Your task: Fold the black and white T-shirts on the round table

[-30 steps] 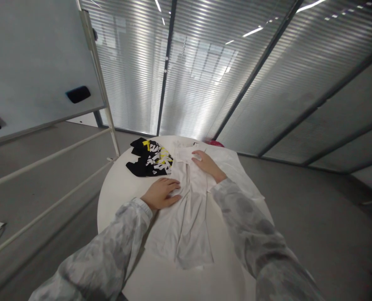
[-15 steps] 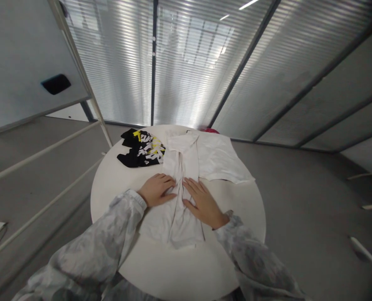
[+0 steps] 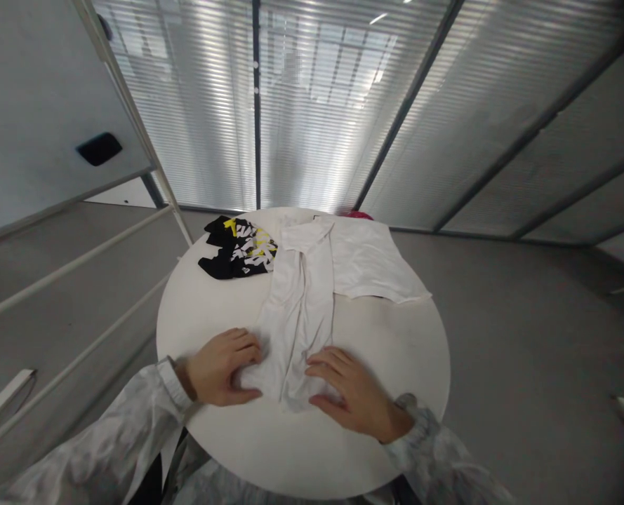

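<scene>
A white shirt [image 3: 316, 280] lies on the round white table [image 3: 301, 449], its sides folded inward into a long strip with creases down the middle. My left hand [image 3: 226, 368] rests at the lower left edge of the strip, fingers spread from the thumb and touching the cloth. On the lower right part lies my right hand [image 3: 348, 393], its fingers apart and slightly bent over the fabric. Neither hand visibly grips the cloth.
A black garment with white and yellow print [image 3: 241, 249] lies at the table's back left. Another white garment [image 3: 369, 259] is spread at the back right. Something red [image 3: 361, 215] shows behind the table's far edge. A whiteboard on a frame [image 3: 53, 91] stands at left.
Both hands have slid down the folded shirt toward its near end, the left one also moving outward to the left. The shirt's lower part looks smoother and narrower.
</scene>
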Motion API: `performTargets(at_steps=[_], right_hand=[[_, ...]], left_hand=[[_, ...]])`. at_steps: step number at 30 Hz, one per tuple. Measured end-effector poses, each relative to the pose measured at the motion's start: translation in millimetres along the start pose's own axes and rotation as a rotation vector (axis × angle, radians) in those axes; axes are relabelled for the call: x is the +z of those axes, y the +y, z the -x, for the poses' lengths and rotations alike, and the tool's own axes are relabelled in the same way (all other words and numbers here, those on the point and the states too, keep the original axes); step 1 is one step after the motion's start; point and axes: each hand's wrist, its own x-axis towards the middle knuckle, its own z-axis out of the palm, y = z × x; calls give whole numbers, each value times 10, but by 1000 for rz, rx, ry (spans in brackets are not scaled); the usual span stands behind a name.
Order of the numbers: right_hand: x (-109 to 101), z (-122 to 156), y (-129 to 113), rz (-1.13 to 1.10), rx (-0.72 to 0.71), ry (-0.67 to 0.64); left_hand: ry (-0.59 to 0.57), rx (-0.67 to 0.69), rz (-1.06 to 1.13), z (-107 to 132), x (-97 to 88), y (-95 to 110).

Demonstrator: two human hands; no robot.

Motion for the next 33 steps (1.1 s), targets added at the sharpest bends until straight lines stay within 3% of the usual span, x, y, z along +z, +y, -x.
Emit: performTargets(at_steps=[5, 9, 13, 18, 26, 33], right_hand=[[-38, -326, -92, -21, 25, 46], [45, -530, -144, 28, 9, 32], [145, -633, -255, 11, -28, 36], [208, -711, -345, -18, -45, 182], [174, -598, -188, 77, -203, 166], [-8, -398, -30, 241, -274, 215]], left_hand=[[3, 74, 50, 67, -52, -31], [110, 124, 78, 101, -5, -51], [251, 14, 221, 140, 14, 37], [438, -109, 406, 36, -4, 266], [323, -4, 433, -111, 117, 372], [193, 74, 160, -50, 227, 320]])
